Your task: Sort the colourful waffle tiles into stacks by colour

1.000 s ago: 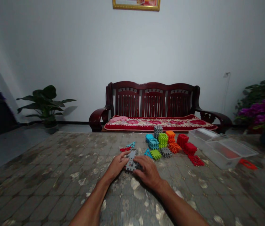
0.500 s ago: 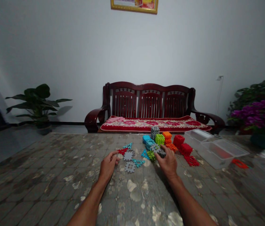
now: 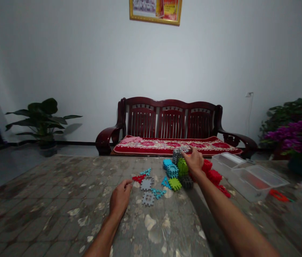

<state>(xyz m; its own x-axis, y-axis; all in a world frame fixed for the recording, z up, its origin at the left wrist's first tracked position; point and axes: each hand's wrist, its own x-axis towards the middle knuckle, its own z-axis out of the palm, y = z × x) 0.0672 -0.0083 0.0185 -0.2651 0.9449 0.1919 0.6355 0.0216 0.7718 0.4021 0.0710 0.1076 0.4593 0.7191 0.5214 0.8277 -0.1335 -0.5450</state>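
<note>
My right hand (image 3: 195,160) reaches to the back of the block group and pinches a grey square interlocking tile (image 3: 184,149) at the top of the grey tile stack (image 3: 176,157). Whether that tile rests on the stack I cannot tell. My left hand (image 3: 120,196) lies on the table with its fingers curled in, and I see nothing in it. Just right of its fingertips is a red triangular tile (image 3: 139,178). Grey square tiles (image 3: 147,184) and blue triangular tiles (image 3: 158,193) lie close by.
Blue tile stacks (image 3: 171,170), green tiles (image 3: 175,184), a dark grey stack (image 3: 186,182) and red stacks (image 3: 214,176) stand around my right forearm, which partly hides them. Farther right are a clear plastic box (image 3: 249,185) and an orange piece (image 3: 278,195). A wooden bench (image 3: 171,117) stands behind the table.
My right hand has moved away from me, carrying the grey tile from the front of the blocks to the grey stack. My left hand has drawn slightly back from the red triangle.
</note>
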